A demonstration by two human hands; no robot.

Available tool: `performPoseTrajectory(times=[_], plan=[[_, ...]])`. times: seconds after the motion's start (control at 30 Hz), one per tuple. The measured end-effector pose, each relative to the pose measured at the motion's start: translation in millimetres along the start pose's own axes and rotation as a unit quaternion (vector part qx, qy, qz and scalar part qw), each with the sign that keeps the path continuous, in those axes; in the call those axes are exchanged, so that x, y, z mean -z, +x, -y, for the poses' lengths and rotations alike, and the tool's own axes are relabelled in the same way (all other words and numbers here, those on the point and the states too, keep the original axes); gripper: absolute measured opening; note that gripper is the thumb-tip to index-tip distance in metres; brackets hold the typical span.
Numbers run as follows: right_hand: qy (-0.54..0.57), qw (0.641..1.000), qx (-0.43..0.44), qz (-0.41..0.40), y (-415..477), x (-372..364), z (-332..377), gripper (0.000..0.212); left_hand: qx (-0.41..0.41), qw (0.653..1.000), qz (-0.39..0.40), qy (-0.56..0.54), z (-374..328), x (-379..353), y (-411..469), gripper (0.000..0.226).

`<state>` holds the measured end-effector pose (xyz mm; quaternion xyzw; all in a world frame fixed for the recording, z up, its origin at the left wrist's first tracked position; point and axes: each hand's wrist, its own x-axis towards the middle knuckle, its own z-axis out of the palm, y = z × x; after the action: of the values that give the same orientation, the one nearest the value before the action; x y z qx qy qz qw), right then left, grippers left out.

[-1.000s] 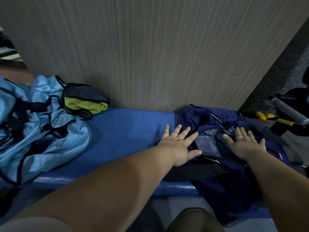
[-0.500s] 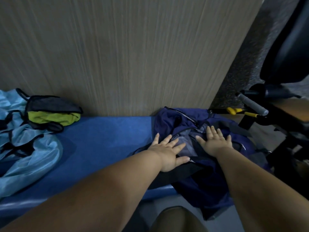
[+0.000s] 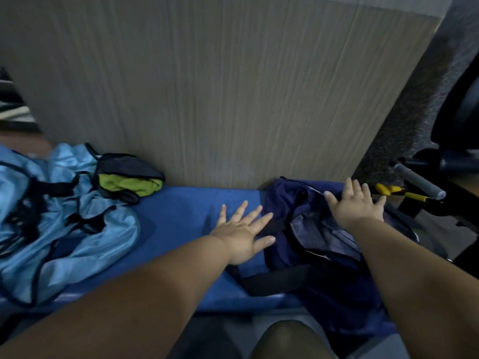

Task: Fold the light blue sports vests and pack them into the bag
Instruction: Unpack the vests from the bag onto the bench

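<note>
One wide-angle view, worn on the person's head, looks forward and down, close over the blue surface. The left hand and right hand sit mid-frame, and a panel straight ahead fills the top.

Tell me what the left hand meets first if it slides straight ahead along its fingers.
The navy bag: the left hand, open over the blue mat, points up and right at the bag's rumpled edge, just beyond its fingertips. Whether they already touch it is unclear.
</note>
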<state>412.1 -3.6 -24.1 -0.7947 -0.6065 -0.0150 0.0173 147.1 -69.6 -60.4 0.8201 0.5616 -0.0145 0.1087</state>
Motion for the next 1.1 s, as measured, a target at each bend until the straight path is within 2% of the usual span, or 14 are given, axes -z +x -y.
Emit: performPoseTrajectory(times=[0.1, 0.3, 0.47, 0.6, 0.7, 0.9, 1.03, 1.1], plan=[[0.021, 0.999, 0.048, -0.013, -13, 16, 42, 0.08, 0.071, 0.997, -0.009, 0.018, 40, 2, -30, 0.066], [0.039, 0.977, 0.211, -0.002, -57, 13, 162, 0.075, 0.197, 0.98, 0.003, 0.039, 126, 7, -105, 0.069], [0.019, 0.935, 0.349, 0.055, -103, 0, 260, 0.069, 0.296, 0.953, -0.013, 0.068, 189, 11, -162, 0.072], [0.01, 0.901, 0.425, 0.081, -134, -8, 322, 0.067, 0.361, 0.928, -0.037, 0.078, 227, 7, -195, 0.072], [0.008, 0.882, 0.463, 0.091, -151, -13, 355, 0.067, 0.383, 0.915, -0.075, 0.101, 251, 10, -213, 0.07], [0.022, 0.859, 0.497, 0.12, -174, -29, 380, 0.067, 0.381, 0.883, -0.234, 0.139, 286, 38, -229, 0.074], [0.046, 0.859, 0.499, 0.108, -178, -31, 383, 0.064, 0.458, 0.836, -0.294, 0.071, 307, 53, -229, 0.08], [0.065, 0.862, 0.492, 0.103, -179, -30, 384, 0.063, 0.479, 0.822, -0.304, 0.042, 317, 57, -232, 0.062]])
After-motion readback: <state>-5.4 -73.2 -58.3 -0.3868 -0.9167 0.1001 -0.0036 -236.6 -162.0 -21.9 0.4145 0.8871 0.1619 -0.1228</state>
